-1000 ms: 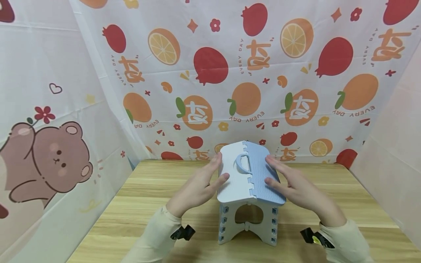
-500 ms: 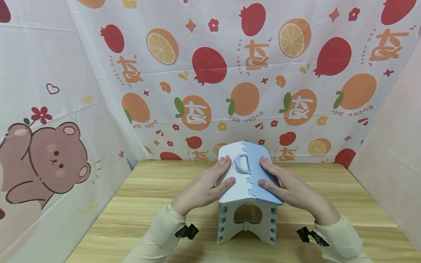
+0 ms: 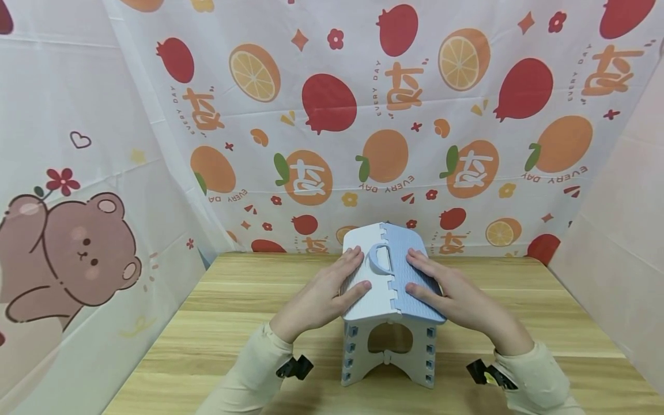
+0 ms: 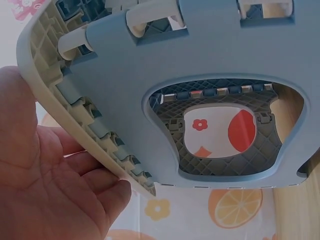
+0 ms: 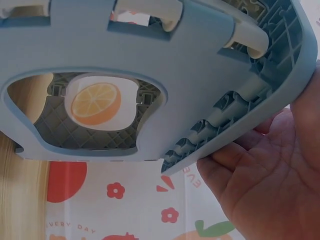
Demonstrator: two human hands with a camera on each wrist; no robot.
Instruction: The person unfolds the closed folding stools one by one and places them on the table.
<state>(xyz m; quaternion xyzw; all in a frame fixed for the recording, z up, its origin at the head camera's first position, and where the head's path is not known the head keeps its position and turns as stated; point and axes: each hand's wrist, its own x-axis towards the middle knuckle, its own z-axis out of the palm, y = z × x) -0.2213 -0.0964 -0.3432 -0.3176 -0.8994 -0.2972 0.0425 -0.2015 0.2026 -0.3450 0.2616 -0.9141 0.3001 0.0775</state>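
Note:
A folding step stool stands on the wooden table, its two-part top raised into a peak like a roof. My left hand lies on the white half with fingers and thumb spread. Opposite it, my right hand rests on the blue half, fingers extended. A light blue carry handle sticks up near the ridge between them. From below, the left wrist view shows the blue side panel with its oval cutout, and the left hand outside the white edge. The right wrist view mirrors this at the blue edge.
The wooden table extends on both sides of the stool. Behind it hangs a white cloth printed with fruit, and another cloth with a bear print closes off the left side.
Both hands have slid inward from the outer edges of the stool top toward its ridge and settled on the two halves. In the last half second they have hardly moved.

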